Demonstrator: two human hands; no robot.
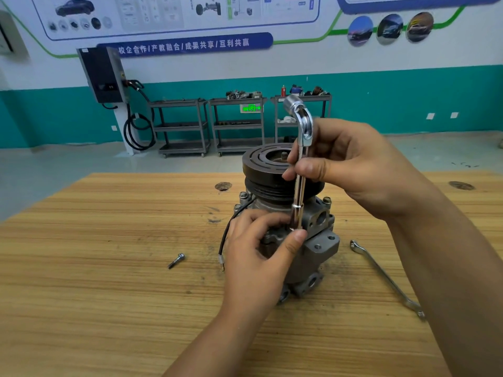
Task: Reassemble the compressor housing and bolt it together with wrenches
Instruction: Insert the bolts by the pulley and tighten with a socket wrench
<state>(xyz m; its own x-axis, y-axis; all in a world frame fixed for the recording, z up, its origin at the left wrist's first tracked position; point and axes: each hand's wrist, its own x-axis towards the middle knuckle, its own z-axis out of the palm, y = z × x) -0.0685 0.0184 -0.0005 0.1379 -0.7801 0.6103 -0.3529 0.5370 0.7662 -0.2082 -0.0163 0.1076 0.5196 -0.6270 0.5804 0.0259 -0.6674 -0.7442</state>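
Note:
A grey compressor [318, 248] stands upright on the wooden table [109, 281], its black pulley [266, 167] on top. My right hand [353, 170] grips the shaft of a chrome L-shaped socket wrench [300, 159], held vertical with its lower socket down on the housing flange. My left hand [258, 248] rests on the housing front, thumb and fingers pinching around the wrench's lower socket end. What sits under the socket is hidden. A loose bolt [176, 260] lies on the table to the left. A black wire [227, 232] hangs from the compressor.
A flat combination wrench [386, 278] lies on the table right of the compressor. The tabletop has two round holes [223, 186] near its far edge. Grey shelf carts [236, 126] and a black wall-mounted charger [103, 74] with cable stand against the far wall.

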